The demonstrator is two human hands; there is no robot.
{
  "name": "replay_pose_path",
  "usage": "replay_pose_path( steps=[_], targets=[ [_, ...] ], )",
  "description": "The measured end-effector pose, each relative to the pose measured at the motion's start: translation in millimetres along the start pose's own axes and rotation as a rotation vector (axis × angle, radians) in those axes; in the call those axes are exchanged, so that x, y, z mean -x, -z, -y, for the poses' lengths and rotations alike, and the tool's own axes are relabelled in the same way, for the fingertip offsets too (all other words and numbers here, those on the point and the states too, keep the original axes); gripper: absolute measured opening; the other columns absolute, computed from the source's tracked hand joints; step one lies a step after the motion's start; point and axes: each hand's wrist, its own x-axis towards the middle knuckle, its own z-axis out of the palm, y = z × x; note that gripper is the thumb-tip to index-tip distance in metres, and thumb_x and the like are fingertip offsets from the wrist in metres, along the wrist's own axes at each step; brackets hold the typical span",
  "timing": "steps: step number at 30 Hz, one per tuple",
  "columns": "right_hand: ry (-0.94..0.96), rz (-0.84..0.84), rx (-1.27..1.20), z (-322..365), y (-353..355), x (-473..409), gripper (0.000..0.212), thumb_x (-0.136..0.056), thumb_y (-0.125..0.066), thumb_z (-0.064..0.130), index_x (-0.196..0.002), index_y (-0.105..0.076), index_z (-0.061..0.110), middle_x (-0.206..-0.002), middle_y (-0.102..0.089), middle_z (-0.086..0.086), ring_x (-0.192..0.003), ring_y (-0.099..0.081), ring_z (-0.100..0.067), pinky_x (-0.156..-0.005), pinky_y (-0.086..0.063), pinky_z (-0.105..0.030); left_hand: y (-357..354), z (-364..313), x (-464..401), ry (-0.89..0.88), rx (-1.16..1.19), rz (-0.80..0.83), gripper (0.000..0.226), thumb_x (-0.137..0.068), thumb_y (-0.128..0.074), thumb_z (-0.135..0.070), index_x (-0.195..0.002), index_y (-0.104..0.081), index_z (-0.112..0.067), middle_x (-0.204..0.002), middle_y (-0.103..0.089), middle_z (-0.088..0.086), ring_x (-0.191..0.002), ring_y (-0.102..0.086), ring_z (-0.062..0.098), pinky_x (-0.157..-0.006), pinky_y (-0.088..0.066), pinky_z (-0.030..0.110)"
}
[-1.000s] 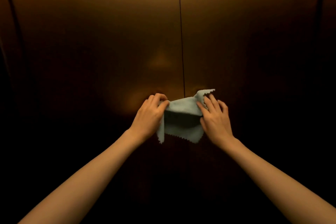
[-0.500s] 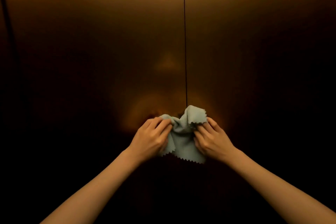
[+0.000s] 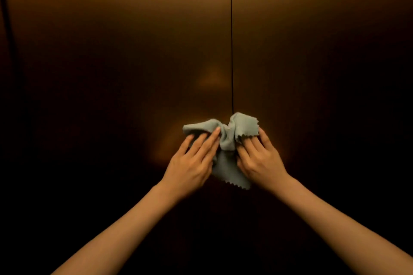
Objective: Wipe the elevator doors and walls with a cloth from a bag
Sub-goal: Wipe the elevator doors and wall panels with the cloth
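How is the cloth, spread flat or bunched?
Bunched: the cloth is gathered into folds between both hands, one zigzag edge hanging loose below.

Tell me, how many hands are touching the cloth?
2. The left hand presses the cloth from its left side; the right hand holds its right side, fingertips tucked under a fold.
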Motion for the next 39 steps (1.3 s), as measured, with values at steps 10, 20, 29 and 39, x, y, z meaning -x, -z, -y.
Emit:
replay_pose_path(
  steps=[10, 20, 29, 39],
  targets=[
    [-0.063, -0.021, -0.099, -28, 3, -40, 0.035, -0.088, -0.044, 0.02, -0.109, -0.063, -0.001, -0.109, -0.064, -0.02, -0.103, -0.061, -0.035, -0.106, -0.033, -0.041, 11, 30, -45, 0.018, -0.047, -0.057, 0.052, -0.091, -0.038, -0.026, -0.139, -0.041, -0.005, -0.15, -0.034, 0.011, -0.128, -0.046, 0.03, -0.107, -0.027, 0.042],
    [-0.213, -0.06, -0.273, -44, 11, -79, 0.033, -0.088, -0.044, 0.026, -0.103, -0.061, 0.002, -0.107, -0.062, -0.017, -0.1, -0.059, -0.032, -0.104, -0.032, -0.04, 22, 49, -78, 0.089, 0.064, -0.162, 0.05, -0.091, -0.039, -0.024, -0.138, -0.044, -0.008, -0.146, -0.038, 0.013, -0.128, -0.039, 0.031, -0.106, -0.033, 0.043],
    [-0.237, -0.255, -0.48, -38, 10, -83, 0.039, -0.08, -0.047, 0.009, -0.119, -0.045, 0.013, -0.096, -0.059, -0.018, -0.091, -0.045, -0.025, -0.082, -0.037, -0.032, 22, 60, -61, 0.157, 0.414, -0.225, 0.035, -0.088, -0.044, -0.017, -0.121, -0.055, -0.013, -0.123, -0.051, 0.012, -0.113, -0.043, 0.024, -0.085, -0.05, 0.036],
    [-0.1, -0.208, -0.308, -28, 8, -82, 0.038, -0.084, -0.054, 0.031, -0.098, -0.062, -0.003, -0.108, -0.05, -0.019, -0.104, -0.045, -0.032, -0.09, -0.044, -0.042, 29, 73, -67, 0.128, 0.402, -0.231, 0.029, -0.086, -0.045, -0.013, -0.11, -0.061, -0.007, -0.11, -0.061, 0.01, -0.1, -0.05, 0.021, -0.077, -0.052, 0.037]
  ],
)
